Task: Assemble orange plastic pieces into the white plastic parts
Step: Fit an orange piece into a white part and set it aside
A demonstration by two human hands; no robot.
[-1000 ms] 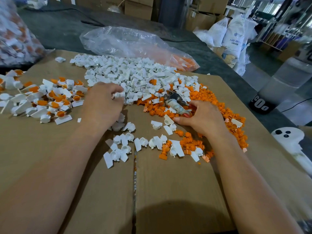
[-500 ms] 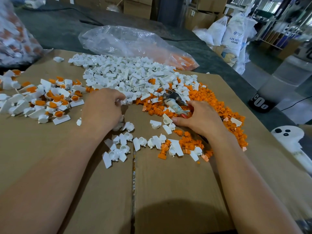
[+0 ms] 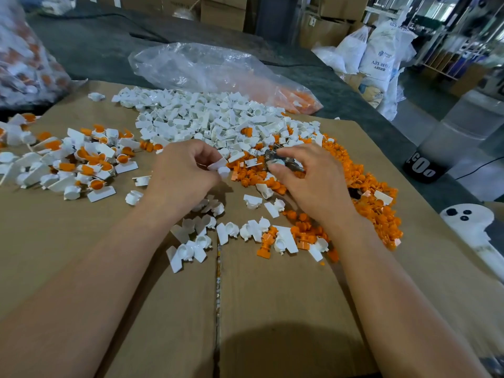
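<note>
White plastic part point(image 3: 219, 167): up off the heap now, pinched between thumb and fingertips of the left hand point(image 3: 182, 173), held just above the cardboard point(image 3: 272, 309) covering the bench, at the near edge of the pile of white parts point(image 3: 207, 118). Half a second back, nowhere in view, with that same hand knuckles-up and low among the loose pieces; a second back, likewise. Means a finished pick on that side: one white part chosen and turned toward the middle. Right hand point(image 3: 313, 184): also risen, after resting low on the spread of orange pieces point(image 3: 368, 192), and now hovering with fingers curled close over a grey metal tool point(image 3: 272, 157) lying on that spread. Cannot tell whether gripping an orange piece, touching the tool, or holding nothing; fingertips hidden behind the hand's own back. Hands near each other but apart, nothing joined yet. Likely next: carry an orange piece across, press into the held part, then drop the pair with the finished lot point(image 3: 81, 159) at far left. Plenty of loose stock in both piles, so probably a long way from done.
</note>
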